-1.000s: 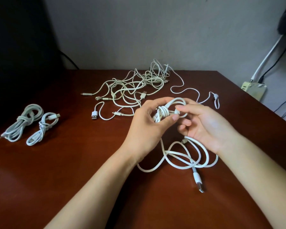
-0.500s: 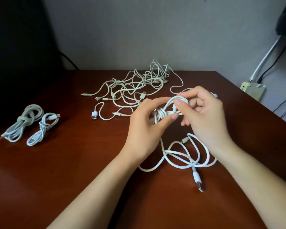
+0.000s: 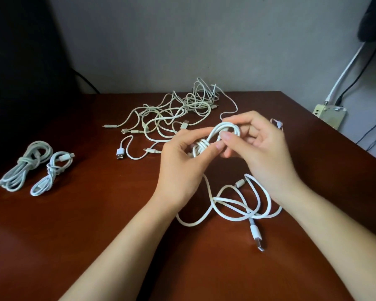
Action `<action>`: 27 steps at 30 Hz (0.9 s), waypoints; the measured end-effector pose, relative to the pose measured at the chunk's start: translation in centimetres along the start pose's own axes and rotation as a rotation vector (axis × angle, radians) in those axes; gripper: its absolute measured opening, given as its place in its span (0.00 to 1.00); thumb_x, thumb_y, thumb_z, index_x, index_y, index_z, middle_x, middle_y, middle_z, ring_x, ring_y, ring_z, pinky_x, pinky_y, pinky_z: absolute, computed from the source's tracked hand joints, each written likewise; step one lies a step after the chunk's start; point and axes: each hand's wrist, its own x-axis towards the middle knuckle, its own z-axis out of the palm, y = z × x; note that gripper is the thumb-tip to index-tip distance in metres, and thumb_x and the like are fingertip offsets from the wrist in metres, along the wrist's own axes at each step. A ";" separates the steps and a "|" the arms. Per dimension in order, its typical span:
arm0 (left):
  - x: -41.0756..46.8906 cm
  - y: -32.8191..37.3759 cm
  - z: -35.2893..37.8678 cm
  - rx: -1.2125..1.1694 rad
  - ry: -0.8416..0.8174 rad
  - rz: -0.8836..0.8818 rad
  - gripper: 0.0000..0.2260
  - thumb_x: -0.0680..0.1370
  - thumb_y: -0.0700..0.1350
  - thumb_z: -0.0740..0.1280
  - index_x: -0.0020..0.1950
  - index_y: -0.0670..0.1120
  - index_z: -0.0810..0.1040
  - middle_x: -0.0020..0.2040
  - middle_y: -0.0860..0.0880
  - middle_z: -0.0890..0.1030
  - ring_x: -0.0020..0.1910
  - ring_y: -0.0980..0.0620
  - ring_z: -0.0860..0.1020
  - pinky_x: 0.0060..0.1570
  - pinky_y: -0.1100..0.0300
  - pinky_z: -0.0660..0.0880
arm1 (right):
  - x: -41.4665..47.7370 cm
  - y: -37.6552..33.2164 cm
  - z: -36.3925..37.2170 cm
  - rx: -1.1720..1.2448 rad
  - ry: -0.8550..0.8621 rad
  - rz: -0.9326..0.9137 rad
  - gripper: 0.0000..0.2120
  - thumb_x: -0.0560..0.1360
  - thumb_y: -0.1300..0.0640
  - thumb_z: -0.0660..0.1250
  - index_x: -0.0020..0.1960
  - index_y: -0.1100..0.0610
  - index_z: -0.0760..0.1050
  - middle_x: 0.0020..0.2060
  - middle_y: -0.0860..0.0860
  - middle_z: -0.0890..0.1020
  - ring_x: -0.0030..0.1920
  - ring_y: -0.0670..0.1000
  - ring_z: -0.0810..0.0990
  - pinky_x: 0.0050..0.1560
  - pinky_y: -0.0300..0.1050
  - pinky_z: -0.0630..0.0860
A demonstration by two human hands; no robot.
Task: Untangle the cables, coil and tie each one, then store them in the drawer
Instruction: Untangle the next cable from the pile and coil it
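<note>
The left hand (image 3: 178, 168) pinches the white cable (image 3: 237, 205) at its knot (image 3: 201, 146). The thumb is on the near side and the fingers curl behind, apparently to stop the wraps slipping while the other end is worked. The right hand (image 3: 263, 153) is clamped on the same cable. Its thumb and forefinger nip the loop (image 3: 225, 129) that rises out of the knot toward the far right, and its other fingers curl loosely behind. Both hands hold their grips close together and raised off the table (image 3: 96, 235), which looks like a way to control the tie. I cannot tell whether the loop is being drawn tight or picked open.

Below the hands the rest of this cable drops and lies in slack loops on the near part of the table, its USB plug (image 3: 257, 240) pointing toward the near edge. That much loose length suggests this cable is far from finished.

The tangled pile (image 3: 176, 114) lies in the far middle, apart from the hands, probably left there until this cable is done. The tied coils (image 3: 24, 166) sit side by side at the left, well apart from the pile, likely set aside as finished work awaiting storage. No drawer is in view.
</note>
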 end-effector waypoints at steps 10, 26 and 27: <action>0.7 0.5 -0.9 -0.415 -0.322 -0.556 0.08 0.79 0.40 0.63 0.53 0.41 0.81 0.46 0.41 0.83 0.38 0.52 0.82 0.42 0.64 0.80 | 0.9 -0.1 -1.5 0.058 0.064 0.137 0.11 0.76 0.68 0.65 0.49 0.54 0.80 0.35 0.51 0.81 0.32 0.46 0.79 0.41 0.40 0.78; 0.4 -0.1 -0.4 -0.069 -0.139 -0.362 0.08 0.73 0.41 0.72 0.52 0.47 0.80 0.42 0.48 0.83 0.40 0.50 0.84 0.49 0.55 0.81 | 1.3 0.1 -1.7 0.097 0.221 0.193 0.07 0.76 0.66 0.66 0.50 0.57 0.79 0.33 0.52 0.78 0.32 0.44 0.78 0.42 0.40 0.79; 0.3 -0.2 -0.2 0.021 -0.122 -0.305 0.07 0.74 0.42 0.72 0.51 0.50 0.80 0.42 0.49 0.84 0.41 0.51 0.84 0.52 0.52 0.80 | 1.3 0.1 -1.6 0.089 0.229 0.183 0.07 0.75 0.66 0.67 0.50 0.57 0.79 0.32 0.51 0.79 0.32 0.44 0.78 0.42 0.40 0.79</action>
